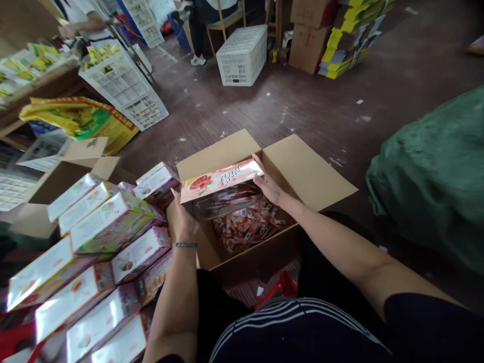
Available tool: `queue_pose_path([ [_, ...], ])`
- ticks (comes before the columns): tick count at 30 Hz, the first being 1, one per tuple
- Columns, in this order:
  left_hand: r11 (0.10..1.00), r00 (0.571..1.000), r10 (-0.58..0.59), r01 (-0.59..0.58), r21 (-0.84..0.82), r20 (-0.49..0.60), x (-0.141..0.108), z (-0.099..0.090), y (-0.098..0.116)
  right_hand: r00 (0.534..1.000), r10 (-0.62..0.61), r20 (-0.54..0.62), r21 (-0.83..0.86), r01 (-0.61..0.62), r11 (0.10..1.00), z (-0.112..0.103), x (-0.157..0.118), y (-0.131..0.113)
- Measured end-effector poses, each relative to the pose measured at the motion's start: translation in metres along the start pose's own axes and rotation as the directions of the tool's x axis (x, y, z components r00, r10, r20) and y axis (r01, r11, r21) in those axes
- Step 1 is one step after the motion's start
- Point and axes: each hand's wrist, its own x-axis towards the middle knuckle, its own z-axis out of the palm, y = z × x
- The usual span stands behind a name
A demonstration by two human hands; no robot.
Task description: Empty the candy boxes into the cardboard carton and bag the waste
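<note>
Between my two hands is a printed box (215,180) with a red fruit picture and a clear window on its side. My left hand (185,219) grips its left end, and my right hand (268,185) grips its right end. The box is tilted above an open cardboard carton (310,174) that stands between my knees. Small red-and-white packets (245,227) lie loose in the carton, partly hidden by the printed box. Some fingers of both hands are out of sight behind the box.
Several printed boxes (102,222) are stacked at my left. Beyond them lie a yellow bag (86,118) and stacked white crates (124,83). A green sack (434,166) bulges at the right. Another white crate (242,55) stands ahead, near a seated person. Someone stands at the table, upper left.
</note>
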Motion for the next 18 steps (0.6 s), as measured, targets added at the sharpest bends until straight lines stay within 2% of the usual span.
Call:
queue_pose_path([
  [4,1.0,1.0,-0.017,0.017,-0.014,0.023,0.0,-0.004,0.0,0.998,-0.028,-0.051,-0.032,0.026,0.999,0.005,-0.005,-0.008],
  [7,0.999,0.999,0.036,-0.036,-0.027,0.0,-0.003,-0.007,-0.002,0.996,-0.057,-0.068,-0.079,0.051,0.996,0.004,-0.004,-0.018],
  [11,0.995,0.994,0.094,-0.095,0.019,0.057,-0.006,-0.008,-0.001,0.995,-0.062,-0.074,-0.097,0.055,0.994,0.004,-0.004,-0.025],
  [15,0.985,0.989,0.146,-0.145,0.092,0.001,0.0,-0.005,0.002,1.0,0.018,0.0,0.033,-0.018,0.999,0.003,-0.005,-0.02],
  [17,0.982,0.993,0.118,-0.119,0.147,0.019,0.001,-0.003,0.005,0.995,0.101,0.018,0.09,-0.102,0.991,0.001,-0.007,-0.016],
  [18,0.978,0.994,0.095,-0.102,0.18,0.05,-0.001,-0.001,0.007,0.989,0.148,-0.014,0.117,-0.146,0.982,-0.002,-0.008,-0.016],
])
